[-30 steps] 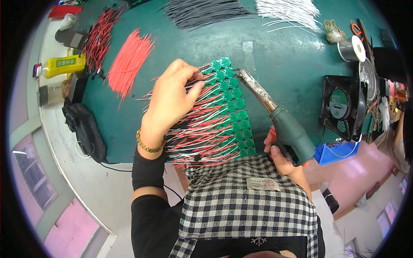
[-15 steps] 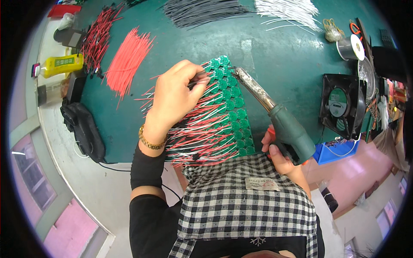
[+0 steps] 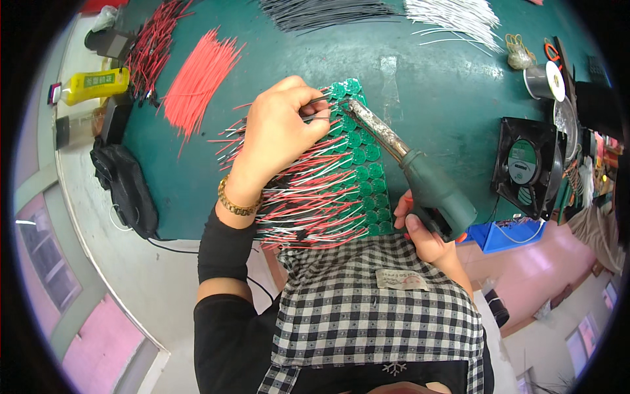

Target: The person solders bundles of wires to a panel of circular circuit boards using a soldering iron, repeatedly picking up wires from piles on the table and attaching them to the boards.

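My left hand is pinched closed on black wires over the far end of a panel of small round green circuit boards. In my right hand, at the panel's near right, is a green soldering gun. Its scorched metal barrel slants up to the left, with the tip at the far boards near my left fingertips. Whether the tip touches a board or wire is too small to tell. Rows of red, white and black wires spread leftward from the panel, partly under my left wrist.
Loose wires lie in red, black and white bundles. To the right are a wire spool, a black fan and a blue bin. A yellow bottle and black pouch sit left.
The soldering gun's tip has moved left across the far boards, closer to my left fingertips. My left hand keeps its pinch on the black wires. The whole view has shifted slightly.
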`<state>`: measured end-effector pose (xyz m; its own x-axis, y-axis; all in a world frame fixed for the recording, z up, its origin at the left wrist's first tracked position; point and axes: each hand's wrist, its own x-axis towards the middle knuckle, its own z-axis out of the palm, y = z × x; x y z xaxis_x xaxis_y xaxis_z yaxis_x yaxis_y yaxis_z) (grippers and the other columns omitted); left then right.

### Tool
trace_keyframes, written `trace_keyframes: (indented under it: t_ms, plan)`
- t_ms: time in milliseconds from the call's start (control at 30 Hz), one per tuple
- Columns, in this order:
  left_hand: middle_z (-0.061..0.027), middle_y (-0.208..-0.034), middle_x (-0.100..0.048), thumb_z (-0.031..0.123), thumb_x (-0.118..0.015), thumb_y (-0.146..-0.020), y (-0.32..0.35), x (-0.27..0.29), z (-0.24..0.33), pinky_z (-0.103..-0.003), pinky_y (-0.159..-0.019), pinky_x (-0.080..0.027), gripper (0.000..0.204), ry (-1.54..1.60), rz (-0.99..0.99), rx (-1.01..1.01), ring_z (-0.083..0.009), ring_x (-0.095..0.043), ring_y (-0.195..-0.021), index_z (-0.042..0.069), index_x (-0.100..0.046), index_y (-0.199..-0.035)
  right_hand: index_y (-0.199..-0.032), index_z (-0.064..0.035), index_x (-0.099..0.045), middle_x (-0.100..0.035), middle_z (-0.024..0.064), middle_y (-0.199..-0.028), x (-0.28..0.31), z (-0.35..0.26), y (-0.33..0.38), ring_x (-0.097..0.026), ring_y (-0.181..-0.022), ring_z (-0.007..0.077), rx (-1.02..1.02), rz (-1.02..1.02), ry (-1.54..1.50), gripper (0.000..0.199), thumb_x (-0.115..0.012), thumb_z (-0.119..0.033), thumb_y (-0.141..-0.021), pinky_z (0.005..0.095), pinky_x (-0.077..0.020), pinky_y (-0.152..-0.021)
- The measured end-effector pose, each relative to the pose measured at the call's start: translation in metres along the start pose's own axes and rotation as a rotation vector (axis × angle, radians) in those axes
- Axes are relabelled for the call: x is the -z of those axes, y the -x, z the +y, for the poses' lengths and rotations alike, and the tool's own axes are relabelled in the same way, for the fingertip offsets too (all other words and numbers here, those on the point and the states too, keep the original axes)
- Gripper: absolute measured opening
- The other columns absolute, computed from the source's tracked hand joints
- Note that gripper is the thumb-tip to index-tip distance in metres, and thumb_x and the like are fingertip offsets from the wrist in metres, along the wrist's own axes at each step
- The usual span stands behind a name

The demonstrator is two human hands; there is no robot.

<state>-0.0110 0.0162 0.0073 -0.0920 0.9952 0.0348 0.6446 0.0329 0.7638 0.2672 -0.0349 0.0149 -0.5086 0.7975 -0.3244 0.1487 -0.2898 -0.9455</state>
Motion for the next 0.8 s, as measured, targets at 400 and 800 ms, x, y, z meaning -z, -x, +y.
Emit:
trace_keyframes:
  t_ms: [400,800]
  plan:
    - [-0.0064,-0.068,-0.055,0.003,-0.065,-0.064,-0.006,0.000,0.001,-0.026,-0.057,-0.045,0.013,-0.095,-0.036,-0.022,-0.0133,-0.055,-0.060,-0.002,-0.066,-0.075,-0.108,-0.0018,-0.053,-0.058,0.0094,-0.089,-0.003,0.000,0.000,-0.056,-0.071,0.0150,-0.023,0.051,0.038,0.034,-0.061,-0.022,-0.082,0.0292,-0.0468,-0.063]
    - [-0.0070,-0.067,-0.056,0.005,-0.067,-0.067,-0.007,-0.002,-0.002,-0.027,-0.057,-0.046,0.012,-0.123,-0.028,-0.024,-0.0142,-0.055,-0.059,-0.002,-0.067,-0.076,-0.120,-0.0008,-0.050,-0.059,0.0113,-0.087,-0.002,-0.005,0.013,-0.056,-0.068,0.0175,-0.033,0.208,-0.181,0.051,-0.066,-0.028,-0.080,0.0306,-0.0470,-0.061]
